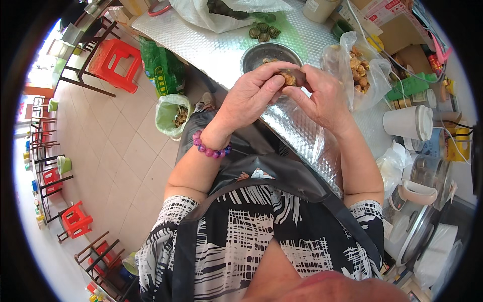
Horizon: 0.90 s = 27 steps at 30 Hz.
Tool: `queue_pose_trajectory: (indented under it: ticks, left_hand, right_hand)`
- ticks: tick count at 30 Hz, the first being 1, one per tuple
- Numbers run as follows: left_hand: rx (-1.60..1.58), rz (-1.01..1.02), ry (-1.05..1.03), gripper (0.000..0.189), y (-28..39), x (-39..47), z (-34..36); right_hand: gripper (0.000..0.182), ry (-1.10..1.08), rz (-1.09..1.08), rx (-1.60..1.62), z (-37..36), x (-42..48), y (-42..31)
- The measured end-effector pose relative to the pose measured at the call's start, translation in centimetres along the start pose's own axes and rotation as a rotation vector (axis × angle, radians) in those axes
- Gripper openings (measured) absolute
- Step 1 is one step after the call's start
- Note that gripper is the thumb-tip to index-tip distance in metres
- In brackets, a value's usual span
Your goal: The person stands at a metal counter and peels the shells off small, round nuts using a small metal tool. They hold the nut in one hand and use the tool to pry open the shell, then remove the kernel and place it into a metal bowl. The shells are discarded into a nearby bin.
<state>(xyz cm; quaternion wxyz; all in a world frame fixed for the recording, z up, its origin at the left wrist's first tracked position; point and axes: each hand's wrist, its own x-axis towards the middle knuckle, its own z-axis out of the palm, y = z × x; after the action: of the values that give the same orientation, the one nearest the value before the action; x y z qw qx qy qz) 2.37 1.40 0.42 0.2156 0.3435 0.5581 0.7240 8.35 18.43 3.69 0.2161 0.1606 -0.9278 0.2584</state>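
Observation:
My left hand [251,90] pinches a small orange-brown food piece [288,79] between thumb and fingers. From the other side, the thumb and fingers of my right hand [320,96] close around the same piece. A greyish patch shows between the hands; I cannot tell whether it is a tool or the tabletop behind. Just beyond my fingers stands a round metal bowl [251,58] with some small bits inside. To the right of it, a clear plastic bag [371,85] holds many similar orange-brown pieces [358,71].
Several dark, rounded, patterned items [264,32] lie beyond the bowl near a white sack [211,17]. A green-lined bin [169,113] with scraps stands below the table's left edge. A white lidded cup [407,122] and clutter crowd the right side. A red stool [117,64] is on the floor.

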Motion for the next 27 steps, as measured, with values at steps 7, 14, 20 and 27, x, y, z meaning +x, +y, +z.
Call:
queue_pose_trajectory:
  ticks: [7, 14, 20, 27]
  left_hand:
    - [-0.137, -0.049, 0.014, 0.029, -1.0, -0.2, 0.0]
    - [-0.277, -0.078, 0.045, 0.029, -1.5, -0.1, 0.4]
    - [-0.314, -0.096, 0.035, 0.027, -1.2, -0.2, 0.5]
    - [-0.393, -0.277, 0.059, 0.024, 0.0, -0.2, 0.5]
  right_hand:
    - [0.036, -0.006, -0.01, -0.02, 0.5, -0.2, 0.4]
    - [0.037, -0.011, 0.025, 0.041, 0.9, -0.2, 0.8]
    - [0.034, 0.01, 0.028, 0.066, 1.3, -0.5, 0.9]
    - [0.026, -0.001, -0.006, 0.052, 1.2, -0.3, 0.7]
